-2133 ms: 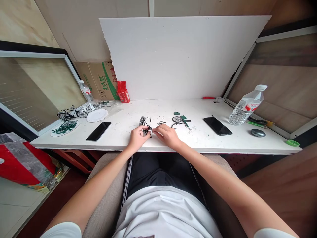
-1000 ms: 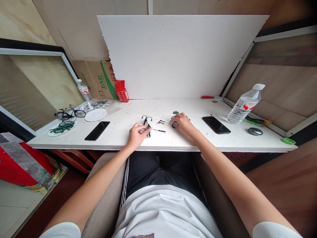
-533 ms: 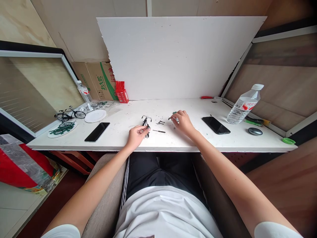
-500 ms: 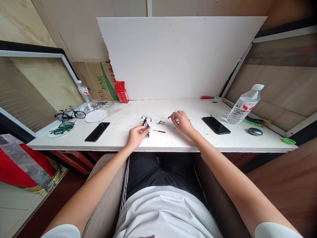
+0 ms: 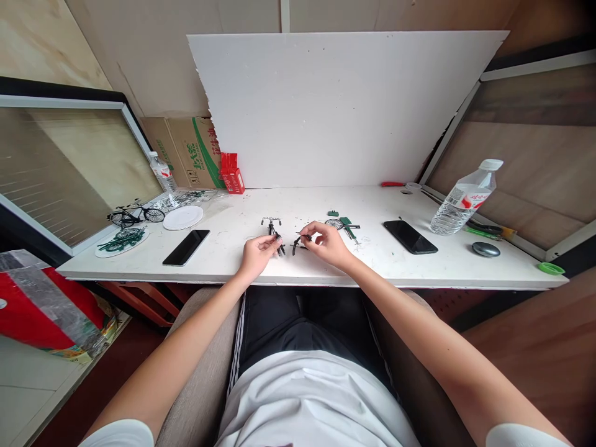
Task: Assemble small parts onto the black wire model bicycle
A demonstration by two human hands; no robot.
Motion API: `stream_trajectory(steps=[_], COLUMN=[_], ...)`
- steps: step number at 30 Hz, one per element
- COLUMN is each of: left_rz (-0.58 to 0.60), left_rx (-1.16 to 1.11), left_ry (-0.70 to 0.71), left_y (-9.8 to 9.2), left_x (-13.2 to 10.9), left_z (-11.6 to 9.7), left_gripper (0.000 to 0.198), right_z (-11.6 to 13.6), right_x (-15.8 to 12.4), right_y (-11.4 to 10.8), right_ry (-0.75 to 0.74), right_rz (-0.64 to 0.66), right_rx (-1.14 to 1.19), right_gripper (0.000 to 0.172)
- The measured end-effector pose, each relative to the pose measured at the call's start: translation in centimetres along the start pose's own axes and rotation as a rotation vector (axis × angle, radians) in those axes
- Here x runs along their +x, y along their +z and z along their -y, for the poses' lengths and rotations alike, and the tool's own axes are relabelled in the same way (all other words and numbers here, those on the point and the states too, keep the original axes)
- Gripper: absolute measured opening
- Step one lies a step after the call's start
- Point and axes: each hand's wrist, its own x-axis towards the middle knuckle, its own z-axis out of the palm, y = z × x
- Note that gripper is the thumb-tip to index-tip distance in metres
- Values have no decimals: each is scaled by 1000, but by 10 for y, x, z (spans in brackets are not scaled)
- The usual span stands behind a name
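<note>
My left hand [image 5: 257, 254] is closed in a pinch on a small black model bicycle frame [image 5: 272, 228], whose handlebar points away from me. My fingers cover part of its middle. My right hand [image 5: 328, 244] is closed, thumb and fingertips pinching a small dark part [image 5: 306, 238] whose exact kind I cannot make out. A curved black piece [image 5: 295, 246] shows just left of those fingertips, apart from the frame; I cannot tell whether it joins the pinched part. Beyond my right hand lie green pieces [image 5: 345, 221] and a small spoked wheel [image 5: 333, 223].
A finished-looking black model bicycle [image 5: 135, 215] stands at left by a white disc [image 5: 183, 217] and green parts [image 5: 123, 241]. Phones lie at left [image 5: 186, 247] and right [image 5: 410, 237]. A water bottle [image 5: 465, 198], a mouse [image 5: 485, 249] and a green cap [image 5: 551, 268] are at right.
My right hand has moved left and toward me with its small part, closer to the frame, uncovering the green pieces and wheel. My left hand stays on the frame.
</note>
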Motion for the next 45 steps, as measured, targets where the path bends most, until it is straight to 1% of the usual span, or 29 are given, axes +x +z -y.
stream_trajectory(steps=[3, 6, 10, 13, 19, 24, 29, 34, 38, 42, 45], left_rz=[-3, -32, -58, -71, -86, -60, -45, -42, -39, -34, -18], left_rx=[0, 45, 80, 110, 127, 50, 20, 34, 41, 50, 70], left_ry=[2, 52, 79, 73, 77, 63, 41, 51, 49, 54, 74], left_y=[-2, -3, -3, -2, -2, -1, -1, -1, -1, 0, 0], left_x=[1, 3, 3, 2, 0, 2, 2, 1, 0, -2, -4], left_z=[1, 3, 5, 4, 3, 4, 2, 0, -1, -4, -7], left_gripper=[57, 52, 48, 47, 44, 47, 52, 49, 49, 49, 50], right_z=[-4, -11, -19, -18, -11, -19, -28, -32, -28, -20, -15], right_x=[-1, -3, -5, -5, -7, -7, -6, -6, -8, -10, -10], right_y=[3, 6, 13, 16, 18, 16, 15, 16, 18, 21, 22], right_ry=[29, 64, 92, 108, 151, 196, 186, 155, 128, 80, 40], right_rz=[-1, 11, -29, -29, 29, 69, 61, 57, 86, 135, 122], right_rx=[35, 116, 202, 245, 290, 348, 335, 332, 269, 152, 66], right_gripper=[17, 21, 20, 19, 31, 42, 35, 39, 36, 32, 29])
